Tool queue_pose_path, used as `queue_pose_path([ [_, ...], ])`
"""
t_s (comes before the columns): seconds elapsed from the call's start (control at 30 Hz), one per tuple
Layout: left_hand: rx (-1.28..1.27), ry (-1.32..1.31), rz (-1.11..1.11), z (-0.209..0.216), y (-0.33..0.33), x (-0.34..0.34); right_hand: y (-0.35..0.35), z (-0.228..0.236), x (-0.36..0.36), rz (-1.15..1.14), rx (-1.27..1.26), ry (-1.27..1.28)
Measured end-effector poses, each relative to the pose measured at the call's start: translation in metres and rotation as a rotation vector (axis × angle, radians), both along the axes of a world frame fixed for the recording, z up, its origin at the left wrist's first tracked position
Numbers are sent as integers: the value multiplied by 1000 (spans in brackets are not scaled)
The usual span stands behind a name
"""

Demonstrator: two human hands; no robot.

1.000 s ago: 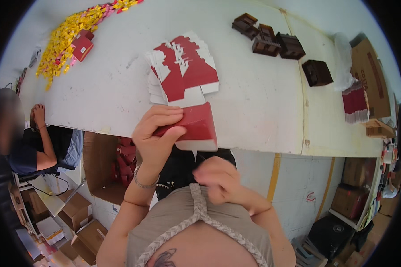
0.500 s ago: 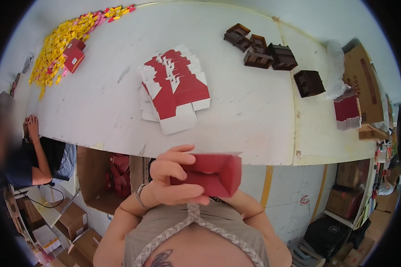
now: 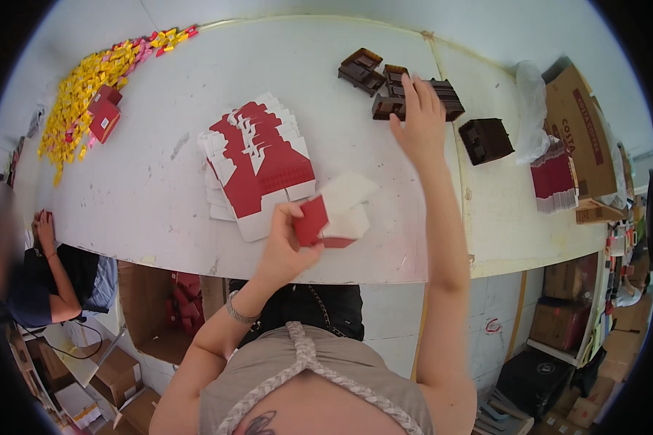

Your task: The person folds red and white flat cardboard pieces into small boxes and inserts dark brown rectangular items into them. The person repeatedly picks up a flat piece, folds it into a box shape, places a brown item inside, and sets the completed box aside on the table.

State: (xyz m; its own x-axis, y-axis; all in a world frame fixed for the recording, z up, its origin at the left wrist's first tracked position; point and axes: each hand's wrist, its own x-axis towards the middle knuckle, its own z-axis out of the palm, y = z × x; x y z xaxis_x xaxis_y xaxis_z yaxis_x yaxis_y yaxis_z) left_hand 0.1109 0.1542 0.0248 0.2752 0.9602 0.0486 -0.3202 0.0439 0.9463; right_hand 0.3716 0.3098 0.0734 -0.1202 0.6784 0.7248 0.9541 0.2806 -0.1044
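Note:
My left hand (image 3: 286,250) grips a small red-and-white carton (image 3: 313,220) over the near part of the table. The carton's white flaps stand out to the right, smeared by motion. Beside it lies a fanned stack of flat red-and-white carton blanks (image 3: 284,168). My right hand (image 3: 422,123) reaches far forward with its fingers stretched out, over a group of dark brown plastic trays (image 3: 360,69). It partly covers the middle trays, and I cannot tell whether the fingers touch one. Another dark brown tray (image 3: 486,141) stands apart to the right.
At the far left lies a heap of small yellow and pink packets (image 3: 87,87) with red boxes (image 3: 105,119) against it. A person's hand (image 3: 43,230) rests at the left edge. A cardboard box (image 3: 159,308) below holds red cartons. Red blanks (image 3: 553,180) stand by a cardboard box (image 3: 588,138).
My left hand has moved forward over the table with the carton, whose white flaps now show. My right hand, mostly hidden behind the carton before, has stretched forward to the brown trays.

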Motion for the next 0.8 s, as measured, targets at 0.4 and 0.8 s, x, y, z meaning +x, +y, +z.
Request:
queue_pose_path([
  [0.4, 403, 864, 0, 5, 4, -31, -153, -18, 17, 101, -666, -230],
  [0.8, 510, 878, 56, -3, 10, -22, -155, 19, -97, 586, -250, -514],
])
